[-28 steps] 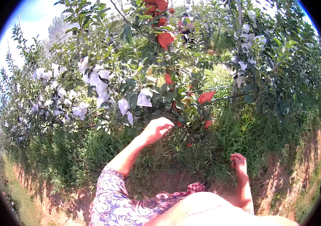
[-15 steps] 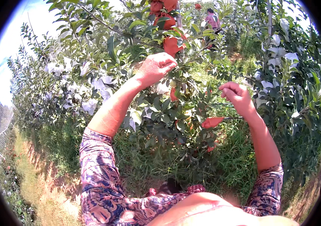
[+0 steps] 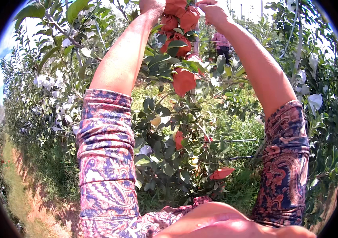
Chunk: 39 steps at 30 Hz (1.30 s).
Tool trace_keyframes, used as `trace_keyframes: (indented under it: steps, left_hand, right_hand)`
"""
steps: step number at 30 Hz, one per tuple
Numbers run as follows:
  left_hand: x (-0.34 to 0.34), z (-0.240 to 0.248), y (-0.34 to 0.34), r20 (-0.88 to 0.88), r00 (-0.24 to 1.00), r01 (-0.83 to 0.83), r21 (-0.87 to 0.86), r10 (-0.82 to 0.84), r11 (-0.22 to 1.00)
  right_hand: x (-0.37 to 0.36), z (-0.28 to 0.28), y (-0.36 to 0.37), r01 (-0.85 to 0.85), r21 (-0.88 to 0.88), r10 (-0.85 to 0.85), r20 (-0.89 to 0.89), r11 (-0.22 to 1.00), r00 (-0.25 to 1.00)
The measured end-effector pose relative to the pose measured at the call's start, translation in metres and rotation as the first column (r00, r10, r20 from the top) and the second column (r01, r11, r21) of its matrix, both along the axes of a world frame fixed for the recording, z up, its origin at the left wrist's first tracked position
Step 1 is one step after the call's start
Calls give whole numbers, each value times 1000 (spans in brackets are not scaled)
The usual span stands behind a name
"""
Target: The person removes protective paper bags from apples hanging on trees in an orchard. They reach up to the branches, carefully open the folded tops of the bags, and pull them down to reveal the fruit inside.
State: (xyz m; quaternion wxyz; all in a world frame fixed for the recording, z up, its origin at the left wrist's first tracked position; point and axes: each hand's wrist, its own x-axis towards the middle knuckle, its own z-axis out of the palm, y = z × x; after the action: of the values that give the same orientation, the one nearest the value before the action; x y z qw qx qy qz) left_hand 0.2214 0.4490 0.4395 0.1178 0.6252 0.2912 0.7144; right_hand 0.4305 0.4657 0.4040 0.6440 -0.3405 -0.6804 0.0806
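Observation:
Both my arms, in patterned sleeves, reach up into a leafy fruit tree. At the top edge my left hand [image 3: 151, 5] closes on a red paper bag [image 3: 181, 15] that hangs on a branch; part of this hand is cut off by the frame. My right hand [image 3: 213, 11] pinches the same bag's top from the right side. Right below it hang two more red bags [image 3: 175, 41], [image 3: 184, 80].
Further red bags [image 3: 179, 139], [image 3: 221, 173] hang lower in the tree. White bags [image 3: 48, 82] dot the row at left, with others at right [image 3: 314, 101]. A person in a pink top [image 3: 221, 42] stands far behind. A grass and dirt strip [image 3: 22, 190] runs at lower left.
Both hands have risen from waist height to the top of the tree and now hold the uppermost red bag. The view has tilted upward.

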Motion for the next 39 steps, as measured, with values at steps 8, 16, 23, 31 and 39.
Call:
trace_keyframes:
  steps: [8,16,23,31,39]
  left_hand:
    - [-13,46,91,-207,863,-327,468,461,821]
    - [-50,98,104,-351,863,-196,431,363,881]
    - [-64,109,92,-396,917,-4,79,35,997]
    - [-61,87,92,-359,931,-42,78,68,996]
    - [-54,82,86,-315,947,-42,80,65,996]
  right_hand:
    - [-22,55,136,409,601,-695,378,686,611]
    - [-85,95,77,227,395,-386,390,890,836]
    - [-103,94,66,53,286,-134,272,957,953]
    - [-104,80,55,-173,156,168,42,973,985]
    - [-106,91,46,-264,130,277,-97,956,956]
